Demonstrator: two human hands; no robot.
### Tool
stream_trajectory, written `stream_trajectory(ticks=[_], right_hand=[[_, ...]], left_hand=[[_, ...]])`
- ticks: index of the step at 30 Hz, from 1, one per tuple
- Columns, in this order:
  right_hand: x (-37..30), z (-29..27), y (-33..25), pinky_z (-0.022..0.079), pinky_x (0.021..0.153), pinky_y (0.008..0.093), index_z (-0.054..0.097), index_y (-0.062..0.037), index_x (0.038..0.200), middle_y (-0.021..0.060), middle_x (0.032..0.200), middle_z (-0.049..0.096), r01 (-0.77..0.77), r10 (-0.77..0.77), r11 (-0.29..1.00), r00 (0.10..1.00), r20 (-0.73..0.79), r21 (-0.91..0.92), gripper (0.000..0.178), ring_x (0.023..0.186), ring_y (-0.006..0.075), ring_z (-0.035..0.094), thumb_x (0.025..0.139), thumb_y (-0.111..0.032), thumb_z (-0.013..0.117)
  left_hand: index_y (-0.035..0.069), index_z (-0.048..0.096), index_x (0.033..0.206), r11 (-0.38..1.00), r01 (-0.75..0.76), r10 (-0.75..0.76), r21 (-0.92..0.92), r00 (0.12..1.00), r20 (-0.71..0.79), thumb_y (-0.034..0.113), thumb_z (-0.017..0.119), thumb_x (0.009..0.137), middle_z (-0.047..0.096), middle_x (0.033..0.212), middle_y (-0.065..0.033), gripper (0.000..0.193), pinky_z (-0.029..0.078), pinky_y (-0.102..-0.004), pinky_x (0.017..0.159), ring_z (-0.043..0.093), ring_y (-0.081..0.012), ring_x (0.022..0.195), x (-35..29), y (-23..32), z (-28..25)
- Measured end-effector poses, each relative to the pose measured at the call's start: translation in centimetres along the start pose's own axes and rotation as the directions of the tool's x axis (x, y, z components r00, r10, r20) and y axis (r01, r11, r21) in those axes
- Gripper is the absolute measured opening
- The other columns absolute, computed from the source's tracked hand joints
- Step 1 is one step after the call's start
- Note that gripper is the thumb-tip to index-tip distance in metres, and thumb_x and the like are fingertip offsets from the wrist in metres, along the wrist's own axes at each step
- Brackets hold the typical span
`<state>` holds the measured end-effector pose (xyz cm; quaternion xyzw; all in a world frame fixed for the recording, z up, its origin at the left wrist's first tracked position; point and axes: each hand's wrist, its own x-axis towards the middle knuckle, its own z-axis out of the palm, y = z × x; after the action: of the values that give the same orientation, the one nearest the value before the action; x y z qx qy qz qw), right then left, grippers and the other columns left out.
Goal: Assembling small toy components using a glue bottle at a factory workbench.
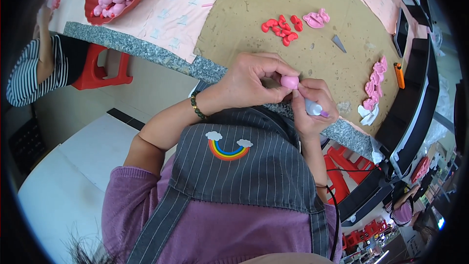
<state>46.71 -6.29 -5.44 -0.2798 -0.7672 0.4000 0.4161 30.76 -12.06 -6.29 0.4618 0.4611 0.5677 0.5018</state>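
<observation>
Close to the table's front edge, my left hand point(251, 79) pinches a small rounded pink plastic piece point(289, 82) between thumb and fingers. My right hand point(318, 99) is wrapped round a small translucent squeeze bottle point(311, 107) with a purple end. The fingertips of the right hand meet the lower right side of the pink piece; the contact point itself is hidden. Beyond the hands lie several loose red curved pieces point(283, 31), and beside them some pink molded pieces point(316, 18). A row of similar pink pieces point(375, 82) stretches along the right.
A red bowl point(89, 6) heaped with pink and red parts stands far left on pink cloth point(171, 14). Toward the right are a grey pointed blade point(338, 43), an orange cutter point(399, 76), a phone point(401, 32) and crumpled white tissue point(369, 115). Another person point(36, 71) sits at left.
</observation>
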Motion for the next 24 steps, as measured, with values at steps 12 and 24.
stream_trajectory(ticks=[12, 24], right_hand=[[-0.90, 0.45, 0.72, 0.047, 0.069, 0.0268, 0.061, 0.0036, 0.086, 0.0151, 0.091, 0.060, -0.234, 0.251, 0.920, 0.968, -0.013, 0.314, 0.014, 0.080, 0.0182, 0.058, 0.073, 0.004, 0.067], [-0.92, 0.38, 0.63, 0.046, 0.066, 0.0254, 0.064, 0.0041, 0.091, 0.0151, 0.094, 0.059, -0.197, 0.217, 0.932, 0.976, -0.033, 0.303, 0.021, 0.073, 0.0157, 0.058, 0.071, 0.002, 0.068]], left_hand=[[-0.001, 0.060, 0.097, 0.996, -0.062, 0.061, -0.062, 0.998, -0.025, -0.007, 0.070, 0.070, 0.058, 0.103, -0.0099, 0.030, 0.051, -0.0249, 0.080, 0.059, -0.0148, 0.096, -0.09, -0.18, -0.47], [-0.003, 0.058, 0.099, 0.970, -0.008, 0.006, -0.244, 1.000, -0.010, -0.011, 0.065, 0.072, 0.058, 0.107, -0.0126, 0.029, 0.051, -0.0288, 0.084, 0.058, -0.0175, 0.099, -0.17, -0.52, -0.05]])
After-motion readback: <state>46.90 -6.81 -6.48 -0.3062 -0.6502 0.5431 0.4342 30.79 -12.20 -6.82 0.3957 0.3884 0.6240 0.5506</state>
